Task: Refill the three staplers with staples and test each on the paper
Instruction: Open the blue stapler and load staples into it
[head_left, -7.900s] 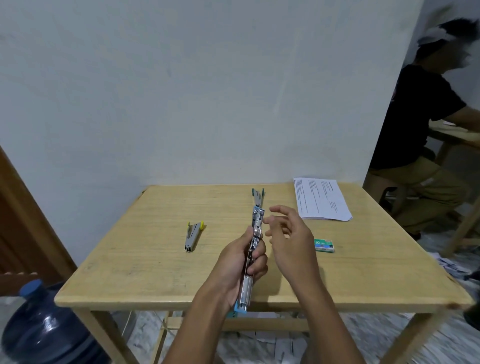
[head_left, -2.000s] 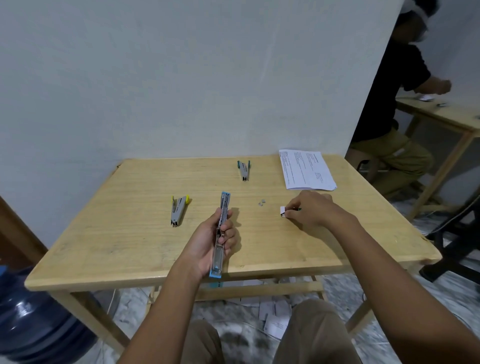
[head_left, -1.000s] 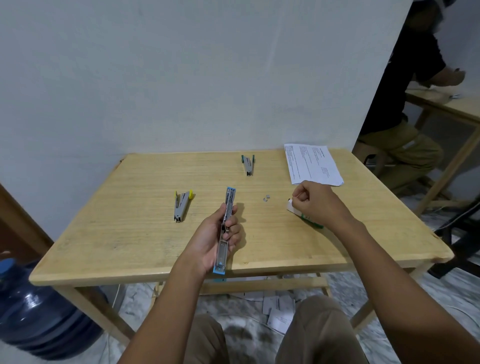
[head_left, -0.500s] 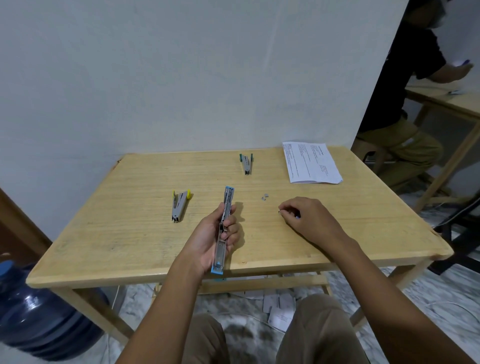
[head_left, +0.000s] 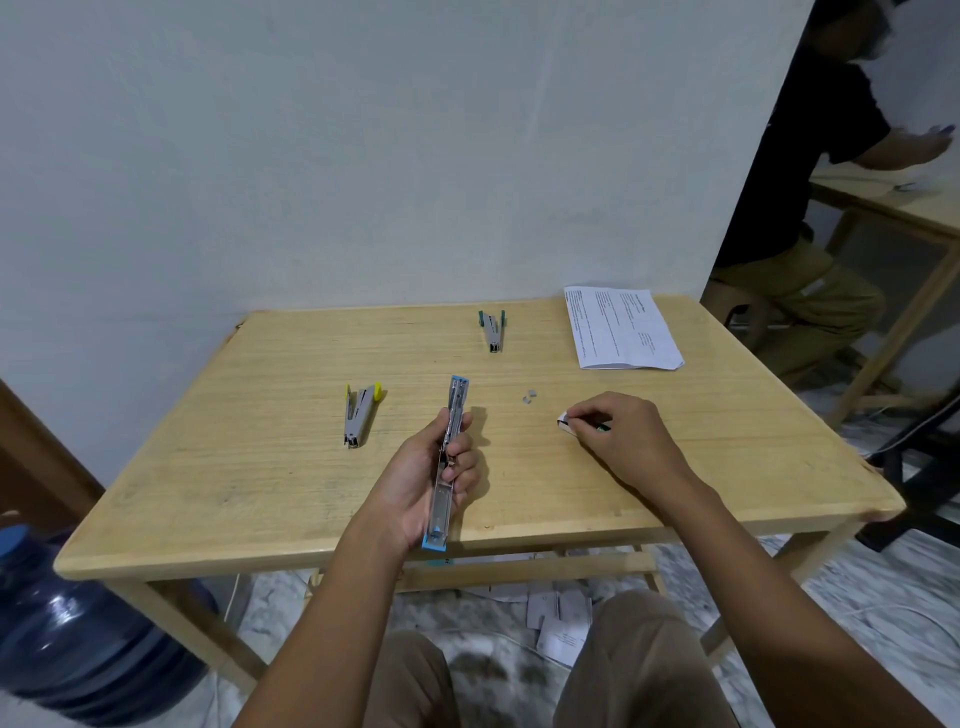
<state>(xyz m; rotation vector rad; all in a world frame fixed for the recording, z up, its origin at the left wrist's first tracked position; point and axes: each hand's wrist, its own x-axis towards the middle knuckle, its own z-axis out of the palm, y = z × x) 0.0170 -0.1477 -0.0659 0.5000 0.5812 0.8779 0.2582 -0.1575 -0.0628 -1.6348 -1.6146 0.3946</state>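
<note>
Refill step: our left grip (head_left: 415, 488) clasps stapler (head_left: 440, 506); right grip (head_left: 628, 441) pinches box (head_left: 564, 420); loading, we judge, follows.

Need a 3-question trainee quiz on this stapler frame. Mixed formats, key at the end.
1. How many staplers lie on the table with no hand on them?
2. True or false: the blue stapler is closed and lies beside the paper.
3. What does the right hand pinch? A. the paper B. the staple box C. a stapler

Key
1. Two: the yellow-tipped stapler and the green-tipped stapler.
2. False: the left hand grips it, opened out straight, at the near edge.
3. B
</note>
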